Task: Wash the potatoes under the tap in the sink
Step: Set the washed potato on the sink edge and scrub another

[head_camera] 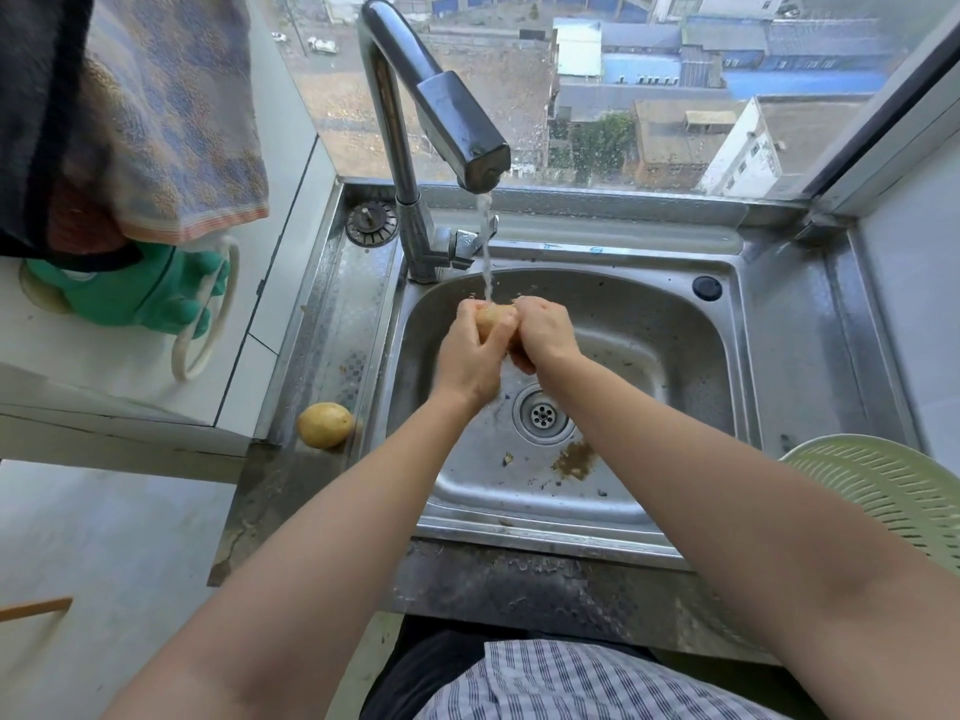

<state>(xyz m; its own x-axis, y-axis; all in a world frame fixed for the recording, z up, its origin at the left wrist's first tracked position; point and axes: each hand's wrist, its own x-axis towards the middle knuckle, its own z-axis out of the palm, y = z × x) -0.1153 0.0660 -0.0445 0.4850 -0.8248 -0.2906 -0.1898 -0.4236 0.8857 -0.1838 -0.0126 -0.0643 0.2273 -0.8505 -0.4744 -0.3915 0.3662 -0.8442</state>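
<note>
Wide view first: the rectangular stainless steel sink point(675, 314) filled the middle of the shot. The tall chrome swan-neck tap point(395, 148) rose from its rim at eleven o'clock, spout reaching out over the basin. A thin stream of water point(487, 252) dropped straight onto the action. And there they were: left hand point(470, 356) and right hand point(545, 332) met at twelve o'clock of the basin, directly under that stream. Both sets of fingers curled tight round one pale brown oval potato point(491, 317), left hand cupping from nine o'clock, right hand clamping from three. I judged that grip was for rubbing, skin turned up into the water, held low so the splash stayed in the bowl.

Around it, a faded patterned hanging towel point(171, 122) drooped at ten o'clock. A pale green slotted plastic colander point(893, 491) sat at four o'clock, likely the landing spot. A green rubber glove point(140, 298) lay at nine. A second yellow-brown potato point(325, 424) waited on the sink ledge at eight o'clock, well apart from the hands. Nothing stood between tap and hands. The round steel drain point(543, 415) sat just beneath the wrists, and brown grit point(574, 459) clung near it at five o'clock.
</note>
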